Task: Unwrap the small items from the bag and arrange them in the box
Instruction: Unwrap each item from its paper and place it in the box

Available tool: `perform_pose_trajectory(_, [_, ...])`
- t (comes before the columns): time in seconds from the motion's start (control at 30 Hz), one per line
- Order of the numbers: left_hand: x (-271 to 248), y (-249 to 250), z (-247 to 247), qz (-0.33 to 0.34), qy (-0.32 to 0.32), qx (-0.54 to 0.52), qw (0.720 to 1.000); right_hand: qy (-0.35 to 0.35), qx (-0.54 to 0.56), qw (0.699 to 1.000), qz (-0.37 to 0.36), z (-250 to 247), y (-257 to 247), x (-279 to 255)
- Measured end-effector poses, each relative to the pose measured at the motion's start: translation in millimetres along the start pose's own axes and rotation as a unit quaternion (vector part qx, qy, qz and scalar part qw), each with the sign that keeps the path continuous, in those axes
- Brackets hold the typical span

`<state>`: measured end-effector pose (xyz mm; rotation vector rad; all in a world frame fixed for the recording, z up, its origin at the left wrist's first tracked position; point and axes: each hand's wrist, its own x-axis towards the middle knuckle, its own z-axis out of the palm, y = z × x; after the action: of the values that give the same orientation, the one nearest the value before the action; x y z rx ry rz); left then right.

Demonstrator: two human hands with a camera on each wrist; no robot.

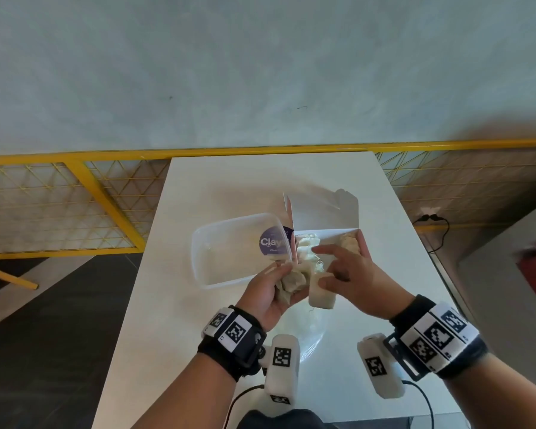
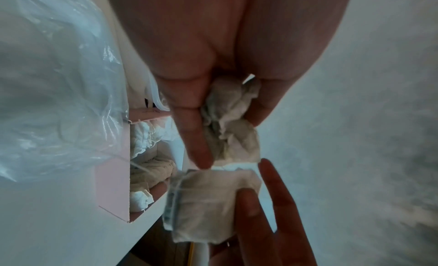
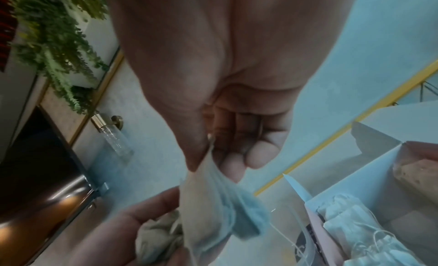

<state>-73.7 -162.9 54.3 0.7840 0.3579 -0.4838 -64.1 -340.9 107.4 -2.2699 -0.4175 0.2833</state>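
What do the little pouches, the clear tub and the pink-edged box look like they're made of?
Small off-white pouches: soft matte gauzy fabric or filter paper, crumpled, with thin strings. Clear lidded tub: glossy see-through plastic. Pink-edged open box: thin matte white cardboard, with creased flaps.

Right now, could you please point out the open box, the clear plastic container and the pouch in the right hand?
open box point(image 1: 325, 235): head view, on its inner back wall.
clear plastic container point(image 1: 217, 261): head view, on its bare floor.
pouch point(image 2: 208, 204): left wrist view, on its flat cloth face.

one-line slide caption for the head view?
Left hand holds crumpled sachets; right hand pinches one beside the open box.
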Motion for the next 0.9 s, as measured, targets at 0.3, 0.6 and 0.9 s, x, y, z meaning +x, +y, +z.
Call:
perform_pose_trajectory(0.3, [0, 3, 0, -0.025, -0.02, -0.045, 0.998, -0.085, -0.074, 0.992, -0.062, 13, -16, 5])
perform_pose_trajectory(0.6, [-4, 8, -12, -0.001, -0.035, -0.129, 0.991, 0.007, -0.058, 0.996, -0.062, -2, -28, -3])
perform_pose_trajectory(0.9, [0, 4, 0, -0.015, -0.037, -0.072, 0.997, -0.089, -0.103, 0.99, -0.038, 11, -19, 0])
